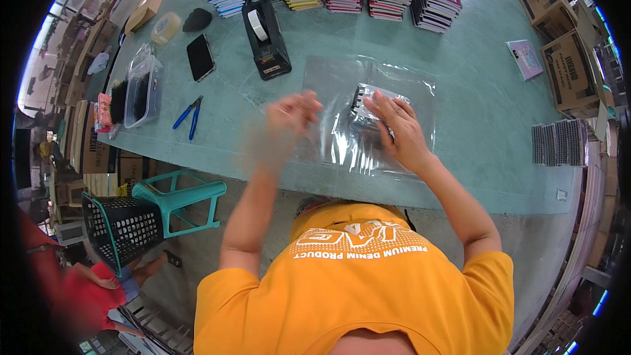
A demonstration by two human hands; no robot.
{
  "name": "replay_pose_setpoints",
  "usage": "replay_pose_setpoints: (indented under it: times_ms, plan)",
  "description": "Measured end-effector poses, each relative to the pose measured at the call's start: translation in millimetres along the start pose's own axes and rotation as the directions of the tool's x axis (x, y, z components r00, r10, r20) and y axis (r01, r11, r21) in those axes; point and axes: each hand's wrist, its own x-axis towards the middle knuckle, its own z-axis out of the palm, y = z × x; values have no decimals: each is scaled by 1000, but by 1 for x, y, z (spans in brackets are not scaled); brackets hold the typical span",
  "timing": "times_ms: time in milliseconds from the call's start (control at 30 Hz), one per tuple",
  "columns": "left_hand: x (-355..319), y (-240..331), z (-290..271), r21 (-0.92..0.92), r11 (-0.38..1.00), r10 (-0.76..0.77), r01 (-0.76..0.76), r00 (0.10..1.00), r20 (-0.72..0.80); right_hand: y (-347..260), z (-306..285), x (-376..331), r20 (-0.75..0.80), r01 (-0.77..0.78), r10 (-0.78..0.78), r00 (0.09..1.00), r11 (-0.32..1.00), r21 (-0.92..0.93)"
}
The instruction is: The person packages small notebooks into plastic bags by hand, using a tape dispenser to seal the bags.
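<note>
Small wrapped pack (368, 108) is pinned flat on clear plastic bag (368, 118) by right hand (399, 130), fingers spread, prob. to stop sliding. Left hand (289, 115), just left of bag, blurred; finger state can't be told.

Clear glossy plastic bag (368, 115), crinkled; matt green tabletop (473, 92); glossy black plastic tape dispenser (266, 39).

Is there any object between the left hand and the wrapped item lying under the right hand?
Nothing visible stands between them. The left hand, blurred, is beside the clear plastic bag, and the right hand presses on the wrapped item. The tape dispenser stands farther back.
</note>
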Motion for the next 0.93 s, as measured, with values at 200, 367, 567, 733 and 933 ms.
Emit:
replay_pose_setpoints:
  times_ms: [200,367,567,733,933]
  plan:
    - [-30,-37,73,220,969,103,-108,994,36,-9,1,3,24,-22,20,1000,996,92]
    - [-23,-70,73,479,869,133,-125,991,16,-12,-11,2,19,-26,26,999,1000,-18]
    - [4,-45,51,375,773,501,-511,855,132,19,-28,36,396,-635,583,709,772,0]
    - [46,-17,90,339,724,394,-600,764,511,31,-62,25,464,-773,624,629,565,289]
    - [-31,4,215,152,222,617,-963,260,743,53,-144,-50,38,-733,810,585,508,452]
